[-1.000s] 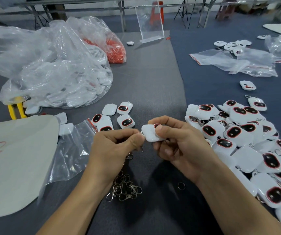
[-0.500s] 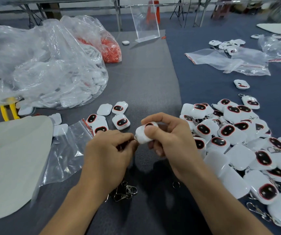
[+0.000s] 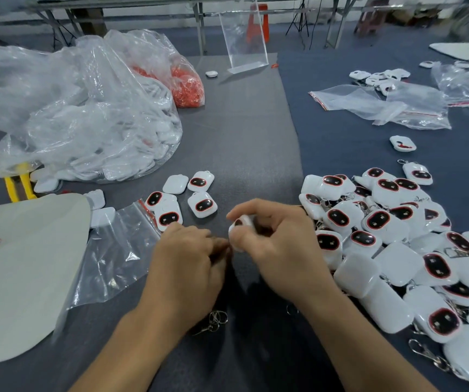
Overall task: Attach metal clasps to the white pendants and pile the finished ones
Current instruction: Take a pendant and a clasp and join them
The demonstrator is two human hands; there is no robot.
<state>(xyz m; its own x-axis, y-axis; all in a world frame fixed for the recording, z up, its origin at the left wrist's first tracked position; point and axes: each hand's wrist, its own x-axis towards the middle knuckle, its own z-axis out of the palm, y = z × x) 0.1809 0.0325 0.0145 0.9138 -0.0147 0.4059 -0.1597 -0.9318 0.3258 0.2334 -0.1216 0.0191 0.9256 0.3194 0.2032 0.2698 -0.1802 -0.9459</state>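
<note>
Near the table's (image 3: 241, 137) front edge, the right hand (image 3: 278, 244) grips a white pendant (image 3: 240, 224). The left hand (image 3: 188, 256) curls at its rim, hold unclear. Finished pile (image 3: 397, 250) crowds the right edge; a bagful (image 3: 100, 137) waits left, suggesting much remains.

You have rolled the pendant (image 3: 240, 230) in your right hand (image 3: 281, 247) from flat, white side up, to edge-on, dark face now showing; your left hand (image 3: 188, 258) has turned knuckles-up against its edge
</note>
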